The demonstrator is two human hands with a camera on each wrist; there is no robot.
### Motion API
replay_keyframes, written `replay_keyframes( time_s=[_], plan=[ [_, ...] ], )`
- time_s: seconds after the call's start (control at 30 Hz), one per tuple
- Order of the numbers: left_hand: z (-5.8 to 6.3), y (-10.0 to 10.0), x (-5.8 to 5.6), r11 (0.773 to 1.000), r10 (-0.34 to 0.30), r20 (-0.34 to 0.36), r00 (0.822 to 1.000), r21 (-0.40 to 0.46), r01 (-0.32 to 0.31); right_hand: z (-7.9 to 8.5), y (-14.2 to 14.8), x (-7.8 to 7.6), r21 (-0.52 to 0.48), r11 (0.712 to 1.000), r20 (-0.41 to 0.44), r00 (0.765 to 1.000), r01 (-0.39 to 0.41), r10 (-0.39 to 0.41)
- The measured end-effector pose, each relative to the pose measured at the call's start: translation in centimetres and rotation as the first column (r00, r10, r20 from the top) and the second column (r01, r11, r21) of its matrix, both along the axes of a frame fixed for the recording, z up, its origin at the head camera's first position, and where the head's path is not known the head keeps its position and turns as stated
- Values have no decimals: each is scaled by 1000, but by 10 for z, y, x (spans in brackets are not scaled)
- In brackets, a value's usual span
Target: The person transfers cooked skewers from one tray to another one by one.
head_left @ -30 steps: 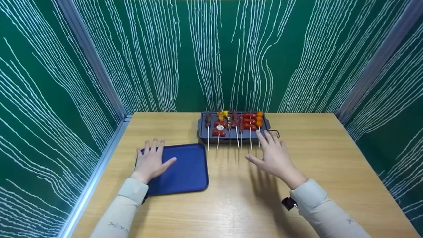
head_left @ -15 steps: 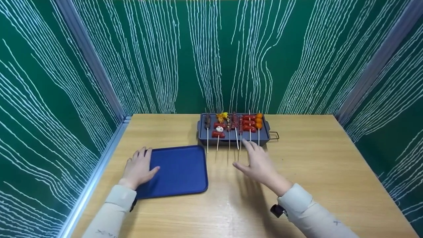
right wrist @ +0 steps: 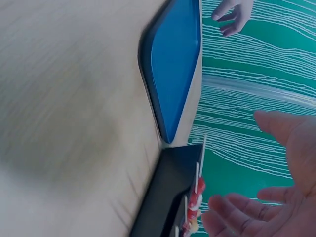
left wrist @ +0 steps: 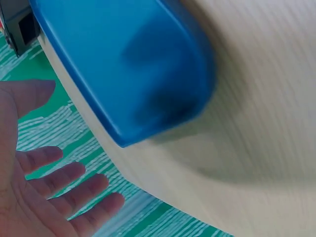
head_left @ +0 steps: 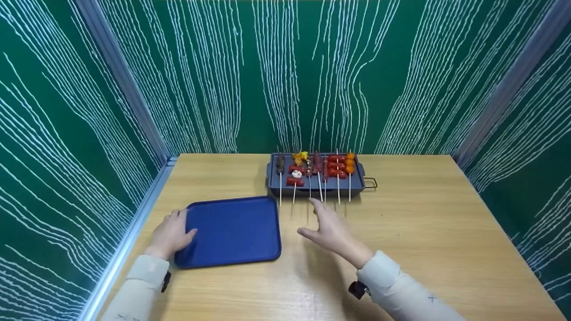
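My left hand (head_left: 170,235) is held above the left edge of a blue tray (head_left: 232,232). In the left wrist view its fingers (left wrist: 81,190) are spread and relaxed, apart from the tray and holding nothing. My right hand (head_left: 332,231) hovers over the table, right of the tray and in front of a dark grill (head_left: 287,192). Its thumb and fingers are parted in the right wrist view, with nothing between them. Several skewers lie across the grill, their sticks jutting toward me. Among them are red sausage pieces (head_left: 337,166), orange balls (head_left: 350,163) and a dark brown one (head_left: 280,164).
The wooden table (head_left: 428,232) reaches back to green walls (head_left: 392,76) with white wavy lines. A wire handle (head_left: 371,182) sticks out from the grill's right side. A metal frame post (head_left: 129,84) rises at the left corner.
My left hand has moved left and nearer to me, from over the tray to its left edge. My right hand has moved left and nearer, away from the grill's right part.
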State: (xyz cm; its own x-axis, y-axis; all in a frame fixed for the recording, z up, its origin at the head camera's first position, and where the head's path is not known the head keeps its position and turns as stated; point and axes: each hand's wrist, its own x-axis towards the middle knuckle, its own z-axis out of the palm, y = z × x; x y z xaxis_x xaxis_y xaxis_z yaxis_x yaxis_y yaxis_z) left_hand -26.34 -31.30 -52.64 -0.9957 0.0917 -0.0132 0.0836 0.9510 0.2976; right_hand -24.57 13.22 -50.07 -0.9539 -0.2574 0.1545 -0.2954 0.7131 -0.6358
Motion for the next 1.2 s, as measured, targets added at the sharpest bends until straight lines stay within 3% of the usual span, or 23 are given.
replay_keyframes(
  time_s=[0.2,0.47,0.8,0.97,1.2],
  plan=[
    [-7,-12,-1,995,30,55,998,91,-35,-15,-11,-4,-54,999,35,999,2,0],
    [-13,-21,-2,986,74,123,990,137,-91,-28,-24,-6,-125,992,153,988,3,17],
    [-17,-25,-4,951,78,206,975,278,-135,-44,-43,-6,-180,984,229,972,-4,46],
    [-20,-25,-5,929,87,232,969,332,-163,-53,-51,-6,-153,988,240,970,0,37],
    [-20,-26,-7,926,93,219,971,339,-165,-58,-63,-7,-129,992,266,964,14,21]
  ],
)
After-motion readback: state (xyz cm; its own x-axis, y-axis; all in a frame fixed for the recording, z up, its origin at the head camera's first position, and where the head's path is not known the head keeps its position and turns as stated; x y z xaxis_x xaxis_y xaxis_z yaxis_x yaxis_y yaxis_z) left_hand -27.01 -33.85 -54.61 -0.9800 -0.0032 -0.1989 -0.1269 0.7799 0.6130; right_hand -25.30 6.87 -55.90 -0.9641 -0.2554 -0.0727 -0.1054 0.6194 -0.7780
